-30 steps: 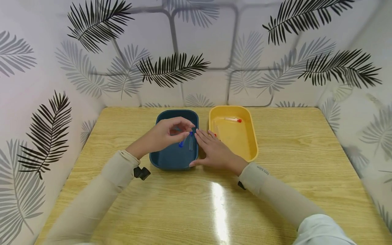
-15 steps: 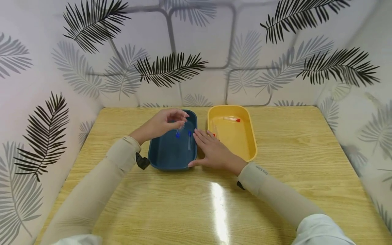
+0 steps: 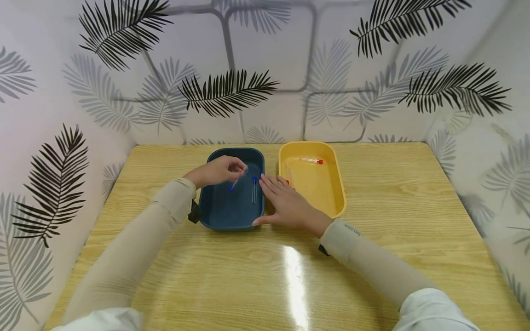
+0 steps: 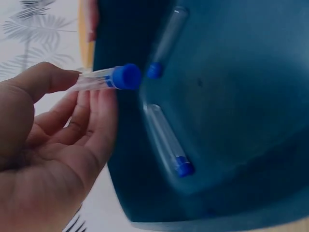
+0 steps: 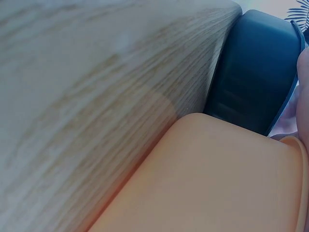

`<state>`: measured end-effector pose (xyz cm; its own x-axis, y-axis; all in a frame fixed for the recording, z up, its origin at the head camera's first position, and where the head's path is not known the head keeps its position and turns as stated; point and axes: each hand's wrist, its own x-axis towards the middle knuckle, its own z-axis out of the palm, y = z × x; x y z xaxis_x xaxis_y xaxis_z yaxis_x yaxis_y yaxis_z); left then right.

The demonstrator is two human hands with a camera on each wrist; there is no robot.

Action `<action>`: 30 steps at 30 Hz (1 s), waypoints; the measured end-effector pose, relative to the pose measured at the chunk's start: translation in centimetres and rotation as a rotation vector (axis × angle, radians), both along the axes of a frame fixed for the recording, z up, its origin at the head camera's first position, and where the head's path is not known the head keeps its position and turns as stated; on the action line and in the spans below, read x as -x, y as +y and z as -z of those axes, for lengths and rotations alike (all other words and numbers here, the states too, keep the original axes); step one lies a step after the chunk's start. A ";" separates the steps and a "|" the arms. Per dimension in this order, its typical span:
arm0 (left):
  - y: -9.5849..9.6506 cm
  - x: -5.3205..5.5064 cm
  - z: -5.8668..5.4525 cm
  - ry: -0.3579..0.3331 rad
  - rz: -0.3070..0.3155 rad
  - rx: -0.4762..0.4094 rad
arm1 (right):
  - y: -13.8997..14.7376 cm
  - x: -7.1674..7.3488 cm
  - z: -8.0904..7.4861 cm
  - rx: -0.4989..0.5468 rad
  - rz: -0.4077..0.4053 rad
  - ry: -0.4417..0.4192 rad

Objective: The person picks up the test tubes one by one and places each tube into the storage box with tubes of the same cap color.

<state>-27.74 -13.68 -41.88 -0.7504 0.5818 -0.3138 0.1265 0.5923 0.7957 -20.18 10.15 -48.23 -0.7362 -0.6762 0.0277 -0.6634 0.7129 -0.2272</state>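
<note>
My left hand (image 3: 217, 171) is over the dark blue tray (image 3: 229, 216), pinching a clear test tube (image 4: 96, 79) between thumb and fingers. The tube's blue cap (image 4: 126, 76) points away from the fingertips. Below it in the left wrist view, two more blue-capped tubes lie on the tray floor, an upper tube (image 4: 170, 38) and a lower tube (image 4: 169, 137). The head view shows one lying tube (image 3: 254, 191) near the tray's right wall. My right hand (image 3: 290, 207) has its fingers extended, resting at that tray's right rim and over the yellow tray's left edge.
Close to the right of the blue tray stands a yellow tray (image 3: 320, 193). Inside it lies a red-capped tube (image 3: 311, 160); another red cap (image 3: 288, 183) shows partly behind my right hand. The wooden table (image 3: 232, 276) meets a leaf-patterned wall at the back.
My left hand has shifted left and lowered over the blue tray, still pinching the tube. My right hand has stayed in place on the rims.
</note>
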 end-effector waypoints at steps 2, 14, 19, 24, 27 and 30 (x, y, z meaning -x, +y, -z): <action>-0.1 0.2 0.6 -0.021 0.012 0.034 | 0.0 0.0 0.0 0.000 0.005 -0.002; -0.2 1.0 2.3 -0.084 0.064 0.221 | -0.1 -0.1 -0.1 -0.008 0.016 -0.011; -0.1 1.1 3.1 -0.193 0.080 0.251 | -0.1 0.0 0.0 -0.007 0.013 -0.007; -0.1 1.1 3.6 -0.320 0.054 0.222 | -0.1 -0.1 0.0 -0.005 0.007 -0.016; -0.1 1.3 3.6 -0.346 0.045 0.205 | -0.1 -0.1 0.0 -0.007 0.011 -0.019; -0.1 1.5 3.7 -0.354 0.044 0.196 | 0.0 0.0 0.0 -0.013 0.012 -0.006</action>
